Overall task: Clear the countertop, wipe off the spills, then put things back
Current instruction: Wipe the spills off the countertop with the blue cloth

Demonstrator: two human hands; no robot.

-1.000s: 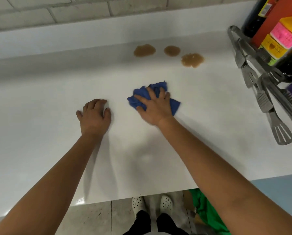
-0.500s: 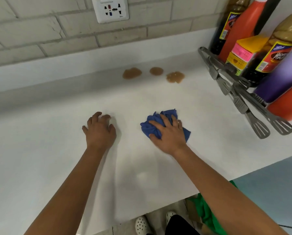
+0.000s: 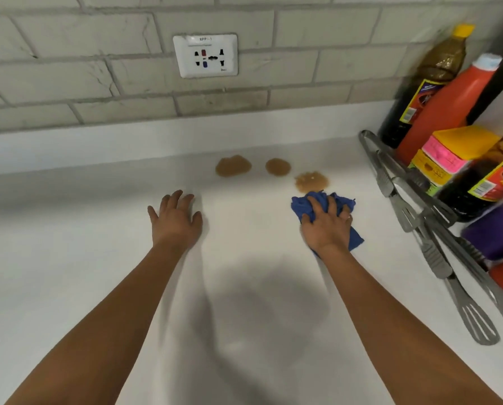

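right hand (image 3: 326, 226) gripping blue cloth (image 3: 324, 213) touching nearest brown spill (image 3: 311, 181) | left hand (image 3: 175, 220) flat, fingers spread, left of cloth

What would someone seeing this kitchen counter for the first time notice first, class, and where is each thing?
Three brown spills sit in a row near the back of the white countertop. The right hand presses a blue cloth just in front of the rightmost spill, while the left hand rests flat on the bare surface. Sauce bottles and metal tongs crowd the right edge.
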